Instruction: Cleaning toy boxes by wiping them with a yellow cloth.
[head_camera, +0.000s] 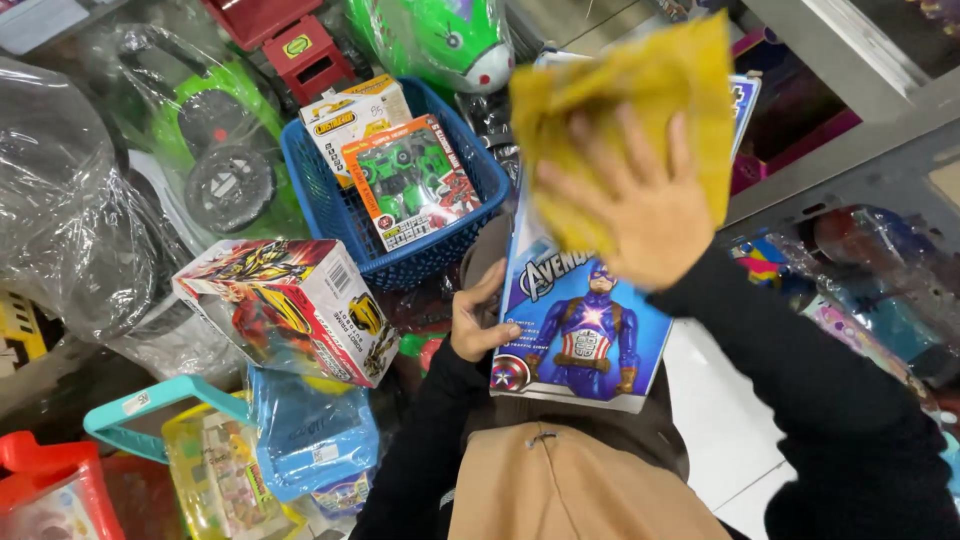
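Right hand (640, 215) – cloth (630, 110) – box (580, 330) edge

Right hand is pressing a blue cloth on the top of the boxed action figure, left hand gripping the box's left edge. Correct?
Not quite. The cloth is yellow, not blue, as the head view shows. The rest holds: the right hand presses it flat against the top of the boxed action figure, and the left hand grips the box's left edge.

Blue action-figure box (580, 340) upright, yellow cloth (620, 110) flat against its top.
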